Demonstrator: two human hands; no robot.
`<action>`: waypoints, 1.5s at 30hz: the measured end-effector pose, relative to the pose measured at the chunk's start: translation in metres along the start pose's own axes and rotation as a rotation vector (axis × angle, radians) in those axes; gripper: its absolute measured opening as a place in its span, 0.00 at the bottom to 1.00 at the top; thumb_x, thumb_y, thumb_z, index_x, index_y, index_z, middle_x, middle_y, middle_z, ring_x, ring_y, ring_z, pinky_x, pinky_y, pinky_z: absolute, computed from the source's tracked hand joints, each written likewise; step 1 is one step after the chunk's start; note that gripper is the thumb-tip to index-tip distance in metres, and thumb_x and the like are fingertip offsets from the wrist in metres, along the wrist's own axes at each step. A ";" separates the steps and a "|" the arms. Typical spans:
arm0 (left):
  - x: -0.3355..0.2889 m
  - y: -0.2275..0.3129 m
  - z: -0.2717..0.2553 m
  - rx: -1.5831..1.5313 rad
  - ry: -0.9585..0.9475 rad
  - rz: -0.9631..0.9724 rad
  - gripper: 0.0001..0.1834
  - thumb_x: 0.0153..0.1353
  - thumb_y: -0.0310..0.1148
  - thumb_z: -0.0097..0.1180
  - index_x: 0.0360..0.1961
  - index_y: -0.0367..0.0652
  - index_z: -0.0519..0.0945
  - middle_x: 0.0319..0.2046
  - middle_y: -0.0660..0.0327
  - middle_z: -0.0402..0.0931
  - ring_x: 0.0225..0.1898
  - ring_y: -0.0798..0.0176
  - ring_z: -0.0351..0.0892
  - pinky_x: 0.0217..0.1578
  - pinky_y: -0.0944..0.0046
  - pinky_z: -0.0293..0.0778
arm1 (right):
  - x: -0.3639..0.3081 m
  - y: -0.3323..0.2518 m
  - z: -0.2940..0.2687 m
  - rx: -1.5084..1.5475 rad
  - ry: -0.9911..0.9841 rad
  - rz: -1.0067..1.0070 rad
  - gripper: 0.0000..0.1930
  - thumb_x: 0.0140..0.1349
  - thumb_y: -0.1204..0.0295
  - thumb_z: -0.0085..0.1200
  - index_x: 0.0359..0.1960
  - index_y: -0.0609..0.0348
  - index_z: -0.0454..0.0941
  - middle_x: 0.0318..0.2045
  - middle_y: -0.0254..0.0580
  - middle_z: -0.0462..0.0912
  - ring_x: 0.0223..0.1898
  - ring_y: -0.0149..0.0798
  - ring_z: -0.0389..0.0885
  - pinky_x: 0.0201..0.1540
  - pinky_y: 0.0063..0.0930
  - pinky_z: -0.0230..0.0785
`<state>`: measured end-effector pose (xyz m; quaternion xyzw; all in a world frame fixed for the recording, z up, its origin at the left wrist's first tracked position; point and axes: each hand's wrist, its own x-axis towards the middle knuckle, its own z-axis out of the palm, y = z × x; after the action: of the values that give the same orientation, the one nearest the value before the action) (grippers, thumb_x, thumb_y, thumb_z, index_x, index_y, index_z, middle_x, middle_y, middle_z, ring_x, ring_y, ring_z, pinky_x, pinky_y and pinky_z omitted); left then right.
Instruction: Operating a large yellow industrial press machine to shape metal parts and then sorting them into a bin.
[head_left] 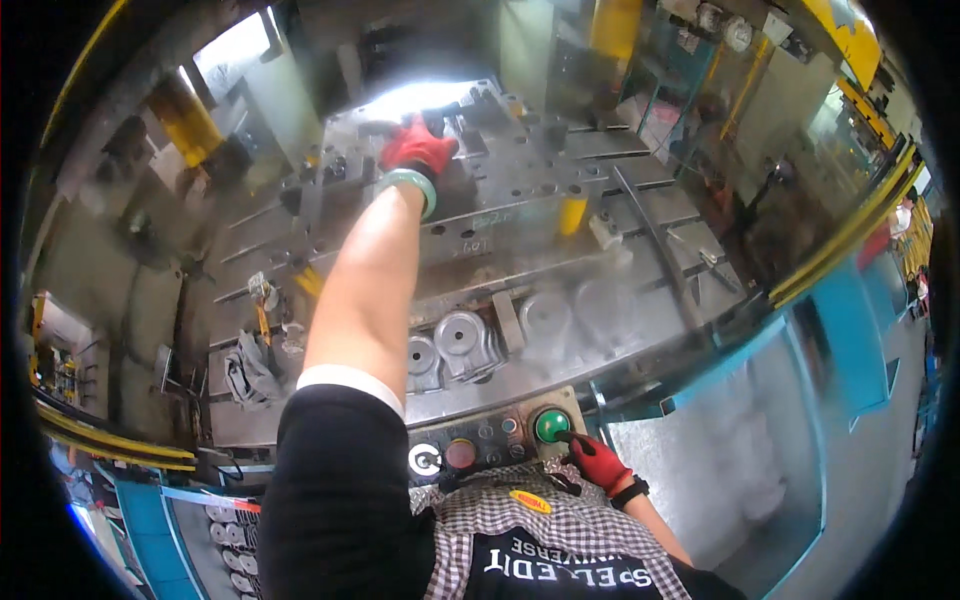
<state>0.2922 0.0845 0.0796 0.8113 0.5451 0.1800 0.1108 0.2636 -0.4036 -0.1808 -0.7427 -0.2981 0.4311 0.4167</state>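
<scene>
Press bed (620, 345) before us: off its near edge, our right hand (598, 464) points a finger at the green button (551, 425); toward its far edge, our nearer left hand (420, 147) overlies the crosswise steel die (505, 165); we cannot tell either grip.

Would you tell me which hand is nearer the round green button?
Right: the red-gloved right hand is at the edge of the round green button; the red-gloved left hand is well beyond it, over grey metal tooling.
</scene>
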 end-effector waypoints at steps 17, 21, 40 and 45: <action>-0.266 -0.256 -0.007 -1.496 -0.507 -0.285 0.24 0.55 0.30 0.50 0.54 0.39 0.63 0.40 0.60 0.73 0.41 0.63 0.72 0.42 0.67 0.69 | 0.101 -0.085 0.019 1.071 -0.043 -0.096 0.27 0.64 0.49 0.26 0.54 0.55 0.62 0.47 0.42 0.70 0.43 0.38 0.70 0.49 0.33 0.62; -0.287 -0.239 0.054 -0.858 -0.216 0.095 0.30 0.50 0.34 0.56 0.54 0.39 0.63 0.47 0.51 0.67 0.50 0.55 0.67 0.50 0.62 0.64 | 0.106 -0.074 0.017 1.026 -0.073 -0.173 0.29 0.62 0.47 0.28 0.54 0.55 0.63 0.46 0.42 0.70 0.43 0.39 0.70 0.49 0.34 0.61; -0.285 -0.220 0.101 -0.287 -0.250 0.159 0.37 0.47 0.54 0.52 0.57 0.49 0.60 0.57 0.45 0.54 0.54 0.43 0.60 0.52 0.54 0.60 | 0.135 -0.112 -0.002 1.185 -0.089 -0.163 0.34 0.57 0.41 0.32 0.54 0.55 0.64 0.46 0.47 0.69 0.40 0.40 0.70 0.47 0.33 0.64; -0.291 -0.252 0.093 -0.466 -0.159 0.121 0.33 0.50 0.45 0.55 0.55 0.40 0.62 0.56 0.46 0.57 0.55 0.45 0.59 0.53 0.57 0.60 | 0.132 -0.074 -0.020 1.366 -0.065 -0.319 0.34 0.57 0.43 0.35 0.54 0.60 0.63 0.34 0.43 0.77 0.33 0.37 0.74 0.44 0.31 0.67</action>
<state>0.0187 -0.0870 -0.1495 0.8067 0.4290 0.2429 0.3261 0.3348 -0.2699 -0.1616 -0.2488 -0.0783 0.4773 0.8391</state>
